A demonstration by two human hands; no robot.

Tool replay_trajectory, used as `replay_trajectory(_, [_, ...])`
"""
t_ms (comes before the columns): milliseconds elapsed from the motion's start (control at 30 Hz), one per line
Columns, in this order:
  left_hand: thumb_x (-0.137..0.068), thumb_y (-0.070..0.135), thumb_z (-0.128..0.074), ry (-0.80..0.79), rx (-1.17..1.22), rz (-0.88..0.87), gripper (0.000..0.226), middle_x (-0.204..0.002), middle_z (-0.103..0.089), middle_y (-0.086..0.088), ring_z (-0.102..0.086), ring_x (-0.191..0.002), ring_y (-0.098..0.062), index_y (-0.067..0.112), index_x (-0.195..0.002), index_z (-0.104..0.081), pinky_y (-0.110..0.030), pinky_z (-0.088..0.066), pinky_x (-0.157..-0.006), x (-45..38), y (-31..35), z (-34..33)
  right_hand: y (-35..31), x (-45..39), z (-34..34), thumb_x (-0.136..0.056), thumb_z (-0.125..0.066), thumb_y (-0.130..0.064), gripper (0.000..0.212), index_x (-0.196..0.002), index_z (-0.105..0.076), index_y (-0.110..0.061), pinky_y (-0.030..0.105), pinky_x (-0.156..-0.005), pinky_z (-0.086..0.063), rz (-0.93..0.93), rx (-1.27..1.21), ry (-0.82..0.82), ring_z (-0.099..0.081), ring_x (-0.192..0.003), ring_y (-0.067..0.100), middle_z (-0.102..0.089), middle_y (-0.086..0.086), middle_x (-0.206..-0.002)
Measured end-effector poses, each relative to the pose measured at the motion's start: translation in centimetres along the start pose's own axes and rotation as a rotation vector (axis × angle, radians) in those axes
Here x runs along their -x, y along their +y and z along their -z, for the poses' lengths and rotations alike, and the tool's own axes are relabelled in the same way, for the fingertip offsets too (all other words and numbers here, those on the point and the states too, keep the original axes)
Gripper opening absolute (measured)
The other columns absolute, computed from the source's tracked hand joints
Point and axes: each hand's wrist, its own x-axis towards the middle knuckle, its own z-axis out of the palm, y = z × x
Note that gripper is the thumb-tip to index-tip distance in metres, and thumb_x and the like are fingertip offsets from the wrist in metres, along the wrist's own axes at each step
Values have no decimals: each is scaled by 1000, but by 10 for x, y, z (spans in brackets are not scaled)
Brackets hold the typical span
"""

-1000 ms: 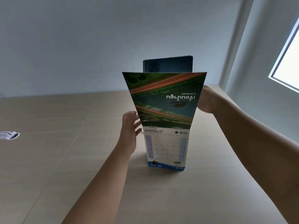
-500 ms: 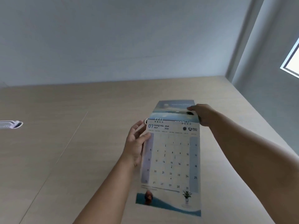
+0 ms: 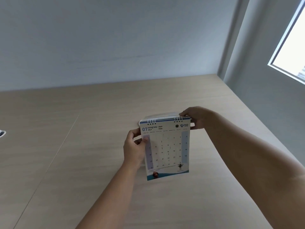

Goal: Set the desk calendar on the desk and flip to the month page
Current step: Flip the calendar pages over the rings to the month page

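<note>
The left hand (image 3: 134,150) gripped the calendar (image 3: 166,149) along its left edge, thumb lying across the shaded left column of the page and the other fingers curled behind. The right hand (image 3: 197,119) pinched the top right corner, beside the right set of wire rings, fingers over the top and thumb below. Both hands were closed on the calendar.

It stood upright near the middle of the desk (image 3: 82,146), facing the person, with its bottom edge low over the wood; whether that edge touched the surface I could not tell. The page was taller than wide, its long axis running up and down and leaning slightly, rings at the top. It showed "07 JULY 2026" in blue, a grid of dates with pale shaded columns at either side, a small plant picture at the lower right and a blue band along the foot. Turned-over pages showed pale behind the rings.

The pale wood spread bare on all sides, with a seam running diagonally to the left. A small white object (image 3: 2,133) sat at the far left edge, well apart. The wall (image 3: 115,47) met the desk's far edge well behind the calendar, and a window (image 3: 295,47) stood at the right, above the desk's right edge.
</note>
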Motion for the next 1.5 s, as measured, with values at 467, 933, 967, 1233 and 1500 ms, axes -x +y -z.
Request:
replay_trajectory(467, [-87,26,-68,-36,-50,0,26,-101,-61,29,-66,-82,-5,45,-91,-50,-16,-50,-54,-5,-3,2,-5,0,-13,-80,-73,-6,13,-83,-61,-1,40,-69,-60,151,-348,166,-65,-64,25,-66,14,-82])
replay_trajectory(933, [-89,15,-64,-118,-19,-3,40,-107,-64,13,-65,-90,-9,48,-94,-43,-10,-51,-54,-17,-8,5,-6,5,-12,-67,-85,-12,35,-93,-69,4,47,-82,-59,200,-77,373,-64,-73,27,-73,24,-99])
replay_trajectory(967, [-89,13,-64,-128,-21,-5,40,-106,-63,13,-65,-90,-9,47,-97,-44,-9,-50,-55,-17,-8,6,-6,7,-13,-68,-85,-11,37,-97,-68,5,45,-78,-61,184,-106,332,-66,-71,26,-73,23,-95])
replay_trajectory(1233, [-89,12,-63,-224,-121,-18,47,-104,-66,12,-67,-88,-8,33,-128,-47,-14,-53,-61,-23,-13,12,-8,14,-5,-80,-72,-3,16,-85,-57,-3,27,-70,-56,42,-97,114,-64,-72,22,-66,14,-84])
replay_trajectory(1500, [-89,12,-62,-225,-144,38,37,-109,-70,4,-68,-92,-14,20,-125,-56,-23,-52,-73,-26,-16,7,0,22,6,-81,-51,-59,47,-73,-61,-13,30,-66,-41,-128,439,77,-51,-65,18,-63,4,-72])
